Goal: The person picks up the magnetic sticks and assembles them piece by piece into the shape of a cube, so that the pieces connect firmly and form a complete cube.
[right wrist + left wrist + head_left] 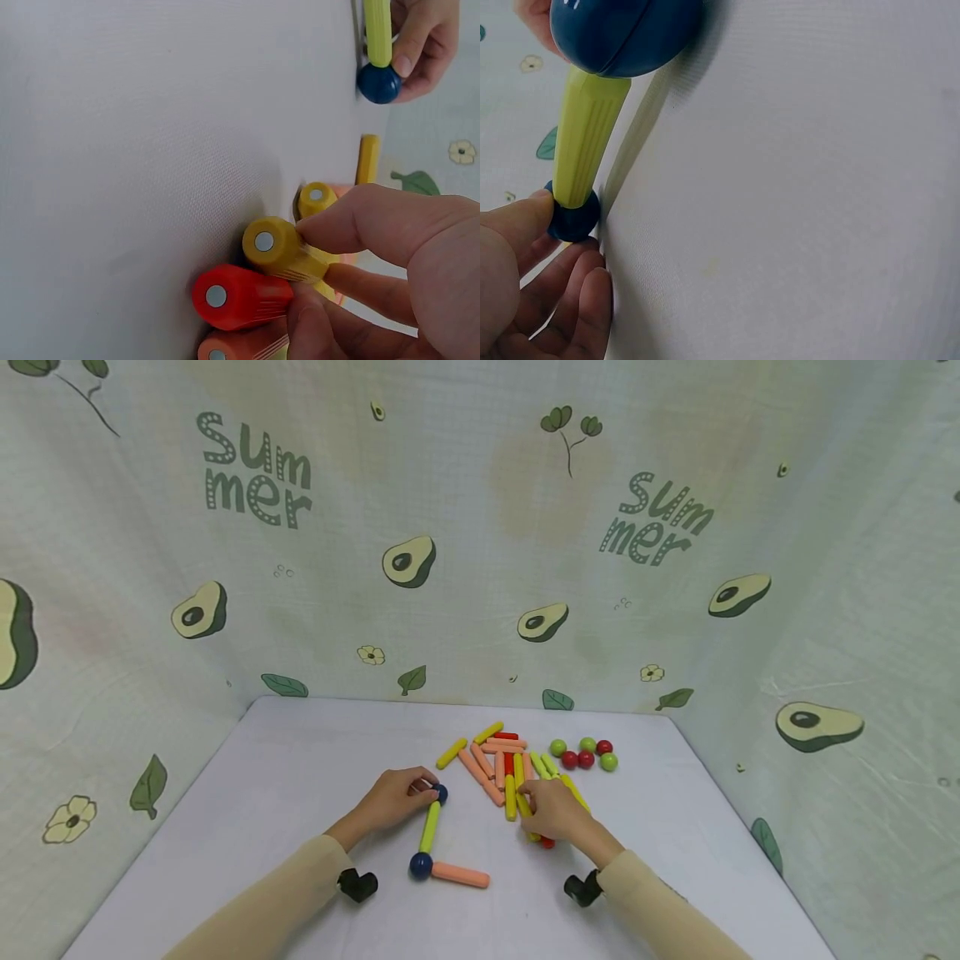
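My left hand (396, 799) pinches a dark blue ball (574, 219) between thumb and fingers. A lime-green magnetic stick (430, 828) joins that ball to a second blue ball (421, 866) nearer to me. From this nearer ball a salmon-coloured stick (461, 875) runs to the right along the table. Over at the pile of sticks, my right hand (557, 810) has thumb and fingers on either side of a yellow stick (271, 244) with a round metal end. Close against it lies a red stick (225, 296), near the other fingers.
Several salmon, yellow, red and lime sticks (480, 774) lie spread behind and left of my right hand. Beyond them on the right sit several red and green balls (586, 759). A patterned cloth (465, 627) hangs behind the white table (322, 735).
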The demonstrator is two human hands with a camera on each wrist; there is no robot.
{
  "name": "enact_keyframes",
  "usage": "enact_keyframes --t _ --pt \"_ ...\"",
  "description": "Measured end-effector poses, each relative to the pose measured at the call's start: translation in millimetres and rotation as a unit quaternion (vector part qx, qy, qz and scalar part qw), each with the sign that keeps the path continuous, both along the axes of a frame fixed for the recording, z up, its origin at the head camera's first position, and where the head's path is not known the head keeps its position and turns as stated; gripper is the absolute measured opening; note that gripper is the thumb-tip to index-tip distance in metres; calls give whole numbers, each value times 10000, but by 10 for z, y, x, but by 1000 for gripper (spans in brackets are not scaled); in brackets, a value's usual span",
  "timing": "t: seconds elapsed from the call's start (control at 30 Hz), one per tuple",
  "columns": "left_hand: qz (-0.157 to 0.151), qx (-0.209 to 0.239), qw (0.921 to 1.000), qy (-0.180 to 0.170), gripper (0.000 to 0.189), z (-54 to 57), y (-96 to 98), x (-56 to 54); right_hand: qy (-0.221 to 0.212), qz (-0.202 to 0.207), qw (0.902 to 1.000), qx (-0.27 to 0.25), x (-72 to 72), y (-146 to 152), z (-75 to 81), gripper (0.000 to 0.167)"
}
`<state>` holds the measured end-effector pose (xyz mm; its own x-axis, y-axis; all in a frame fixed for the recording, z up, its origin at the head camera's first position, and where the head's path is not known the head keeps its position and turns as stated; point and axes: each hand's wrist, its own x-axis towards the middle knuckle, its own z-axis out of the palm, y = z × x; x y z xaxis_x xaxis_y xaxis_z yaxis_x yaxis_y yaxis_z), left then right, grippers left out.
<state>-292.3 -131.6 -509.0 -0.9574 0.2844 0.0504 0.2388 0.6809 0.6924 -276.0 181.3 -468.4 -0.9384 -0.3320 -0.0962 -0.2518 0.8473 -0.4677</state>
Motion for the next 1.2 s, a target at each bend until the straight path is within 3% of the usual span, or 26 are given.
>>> enact_keyframes --t 0.83,1.07,1.2 --pt "-22 -19 10000 -38 20 14 28 -6 -69 899 9956 241 29 127 163 42" --pt "-17 -30 10000 -56 19 25 19 3 237 1565 9873 133 10 100 256 40" --pt "-36 -43 10000 -46 19 11 6 -1 288 1741 9843 -96 -4 -26 227 39"
